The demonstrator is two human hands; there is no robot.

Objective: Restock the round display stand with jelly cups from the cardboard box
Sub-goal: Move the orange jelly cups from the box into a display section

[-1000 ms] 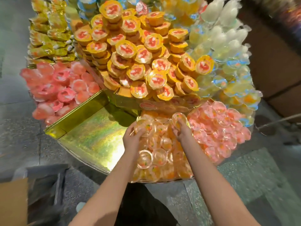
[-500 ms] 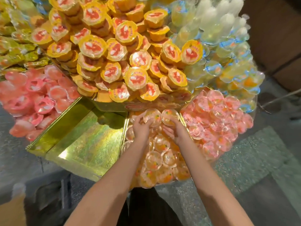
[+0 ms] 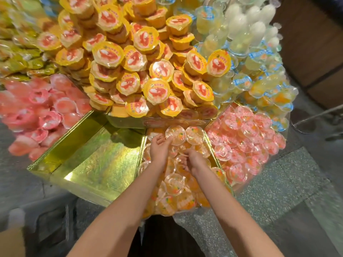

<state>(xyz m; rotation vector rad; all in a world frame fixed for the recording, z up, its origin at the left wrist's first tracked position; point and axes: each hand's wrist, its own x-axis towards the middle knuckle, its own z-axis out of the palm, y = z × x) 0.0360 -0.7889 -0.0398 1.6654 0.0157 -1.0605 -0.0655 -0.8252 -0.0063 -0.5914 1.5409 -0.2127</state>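
1. Fingers (image 3: 161, 139) of our left hand (image 3: 159, 151) are curling loosely upward, touching a clear orange jelly cup (image 3: 176, 134) at the back of the compartment; whether they are gripping it, we cannot tell.
2. Our right hand (image 3: 194, 161) is hovering palm-left over the same cups, its fingers loosely curled and holding nothing that we are seeing.
3. We are standing over speckled grey flooring (image 3: 289, 182) beside the round display stand (image 3: 130, 125), whose dividers are gold foil.
4. We are working in the front compartment, where the orange jelly cups (image 3: 174, 184) are piling up between a bare gold compartment (image 3: 96, 164) on the left and pink-lidded cups (image 3: 245, 141) on the right.
5. Yellow-lidded cups (image 3: 144, 71) are stacking high on the upper tier, with pale white and blue-lidded cups (image 3: 256, 52) beyond on the right and pink cups (image 3: 40, 112) on the left.
6. A tan corner of the cardboard box (image 3: 11, 243) is showing at the lower left.
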